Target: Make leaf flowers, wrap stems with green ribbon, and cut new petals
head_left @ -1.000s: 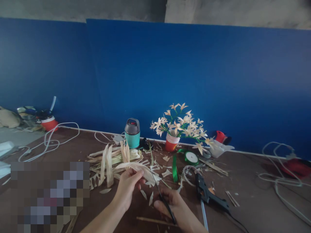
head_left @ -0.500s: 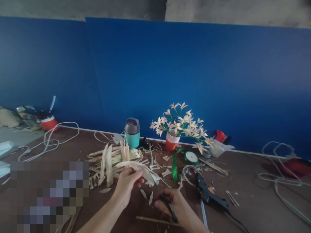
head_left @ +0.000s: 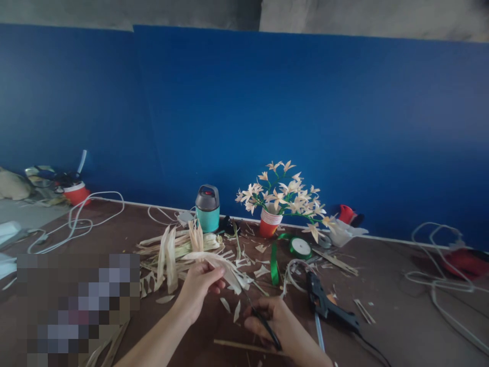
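Between the thumb and fingers of my left hand [head_left: 204, 285] is a pale dried corn husk [head_left: 229, 272], its long end reaching left over the pile. My right hand [head_left: 273, 318] is closed around the dark handles of a pair of scissors [head_left: 263, 323]. The scissor blades point up and left and meet the husk's right edge; how far apart they are I cannot tell. Small cut petal-shaped scraps [head_left: 225, 305] lie on the brown table just below the hands. A thin stick [head_left: 240, 345] lies near my right hand.
Dried husks [head_left: 171, 255] are heaped at left. Behind stand a teal flask [head_left: 208, 216] and paper cups [head_left: 270, 224] holding husk flowers [head_left: 290, 196]. A green ribbon spool [head_left: 300, 248] and a glue gun [head_left: 330, 306] with its cord lie at right. White cables [head_left: 80, 224] loop at far left.
The scissors and my right hand have shifted very slightly against the husk. My left hand keeps its hold in nearly the same place.
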The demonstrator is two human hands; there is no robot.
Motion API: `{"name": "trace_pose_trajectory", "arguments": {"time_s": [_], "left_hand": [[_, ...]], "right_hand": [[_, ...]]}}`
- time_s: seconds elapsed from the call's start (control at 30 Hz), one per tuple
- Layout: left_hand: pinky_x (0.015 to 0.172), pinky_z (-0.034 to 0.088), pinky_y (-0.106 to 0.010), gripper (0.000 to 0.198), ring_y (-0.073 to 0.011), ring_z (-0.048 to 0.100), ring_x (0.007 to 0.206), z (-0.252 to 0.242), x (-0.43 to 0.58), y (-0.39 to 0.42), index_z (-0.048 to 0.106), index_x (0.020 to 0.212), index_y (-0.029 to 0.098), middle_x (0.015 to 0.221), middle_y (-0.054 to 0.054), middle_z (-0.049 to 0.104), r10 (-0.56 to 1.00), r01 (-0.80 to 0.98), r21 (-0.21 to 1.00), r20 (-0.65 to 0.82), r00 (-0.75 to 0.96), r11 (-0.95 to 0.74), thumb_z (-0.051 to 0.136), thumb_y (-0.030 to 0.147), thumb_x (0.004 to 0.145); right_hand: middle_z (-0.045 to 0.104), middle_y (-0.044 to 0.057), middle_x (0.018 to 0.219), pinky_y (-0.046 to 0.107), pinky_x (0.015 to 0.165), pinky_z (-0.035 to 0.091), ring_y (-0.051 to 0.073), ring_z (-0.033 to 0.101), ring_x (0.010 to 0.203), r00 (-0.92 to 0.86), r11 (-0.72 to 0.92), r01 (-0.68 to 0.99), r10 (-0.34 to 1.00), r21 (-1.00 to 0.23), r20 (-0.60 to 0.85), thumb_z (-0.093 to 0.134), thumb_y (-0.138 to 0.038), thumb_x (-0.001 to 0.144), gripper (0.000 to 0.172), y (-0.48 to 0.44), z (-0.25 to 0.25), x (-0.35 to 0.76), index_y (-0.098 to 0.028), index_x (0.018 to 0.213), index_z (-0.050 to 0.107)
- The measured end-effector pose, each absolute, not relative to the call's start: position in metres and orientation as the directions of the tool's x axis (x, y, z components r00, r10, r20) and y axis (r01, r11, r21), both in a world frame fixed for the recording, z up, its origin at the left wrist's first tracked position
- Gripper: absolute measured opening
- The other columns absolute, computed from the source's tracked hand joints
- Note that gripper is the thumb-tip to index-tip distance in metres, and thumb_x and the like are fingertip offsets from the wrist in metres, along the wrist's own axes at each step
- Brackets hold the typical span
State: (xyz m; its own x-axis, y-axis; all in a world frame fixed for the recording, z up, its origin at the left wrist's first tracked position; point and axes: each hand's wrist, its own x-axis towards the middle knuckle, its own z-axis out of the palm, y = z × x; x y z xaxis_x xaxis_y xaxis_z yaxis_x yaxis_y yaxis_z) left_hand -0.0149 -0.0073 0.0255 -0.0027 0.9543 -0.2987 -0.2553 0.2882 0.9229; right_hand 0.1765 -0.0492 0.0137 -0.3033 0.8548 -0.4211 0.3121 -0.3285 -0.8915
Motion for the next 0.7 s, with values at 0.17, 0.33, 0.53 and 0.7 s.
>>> {"name": "trace_pose_trajectory", "arguments": {"time_s": [0.17, 0.33, 0.53, 0.7], "left_hand": [[0.046, 0.039, -0.020, 0.019, -0.0114, 0.055, 0.050, 0.024, -0.017, -0.005, 0.062, 0.059, 0.013, 0.049, 0.001, 0.059, 0.959, -0.242, 0.929, -0.282, 0.032, 0.281, 0.073, 0.028, 0.058], [0.046, 0.039, -0.021, 0.018, -0.0120, 0.055, 0.049, 0.027, -0.019, -0.006, 0.061, 0.057, 0.014, 0.048, 0.002, 0.057, 0.955, -0.219, 0.930, -0.292, 0.042, 0.294, 0.074, 0.027, 0.056], [0.045, 0.039, -0.021, 0.013, -0.0118, 0.055, 0.048, 0.031, -0.023, -0.004, 0.065, 0.060, 0.014, 0.049, 0.001, 0.058, 0.959, -0.186, 0.941, -0.269, 0.093, 0.282, 0.072, 0.025, 0.058], [0.046, 0.040, -0.021, 0.011, -0.0120, 0.055, 0.048, 0.032, -0.027, -0.003, 0.068, 0.063, 0.014, 0.053, 0.000, 0.060, 0.952, -0.122, 0.952, -0.257, 0.169, 0.279, 0.071, 0.024, 0.060]], "right_hand": [[0.043, -0.009, 0.044, 0.014, 0.034, 0.025, 0.003, 0.034, 0.037, -0.334, -0.331, 0.322, 0.837, -0.887, -0.434, 0.073, -0.049, 0.061, 0.042, -0.050, 0.014, 0.180, -0.013, 0.079, 0.063], [0.043, -0.009, 0.042, 0.015, 0.034, 0.025, 0.004, 0.034, 0.036, -0.335, -0.327, 0.346, 0.832, -0.879, -0.441, 0.072, -0.050, 0.062, 0.043, -0.050, 0.013, 0.182, -0.012, 0.081, 0.062], [0.047, -0.007, 0.045, 0.014, 0.033, 0.027, 0.004, 0.036, 0.037, -0.355, -0.289, 0.415, 0.822, -0.863, -0.446, 0.070, -0.045, 0.067, 0.037, -0.050, 0.014, 0.186, -0.012, 0.083, 0.064], [0.050, -0.006, 0.048, 0.014, 0.033, 0.028, 0.004, 0.038, 0.037, -0.368, -0.282, 0.444, 0.808, -0.851, -0.460, 0.070, -0.036, 0.067, 0.027, -0.050, 0.018, 0.187, -0.012, 0.079, 0.066]]}}
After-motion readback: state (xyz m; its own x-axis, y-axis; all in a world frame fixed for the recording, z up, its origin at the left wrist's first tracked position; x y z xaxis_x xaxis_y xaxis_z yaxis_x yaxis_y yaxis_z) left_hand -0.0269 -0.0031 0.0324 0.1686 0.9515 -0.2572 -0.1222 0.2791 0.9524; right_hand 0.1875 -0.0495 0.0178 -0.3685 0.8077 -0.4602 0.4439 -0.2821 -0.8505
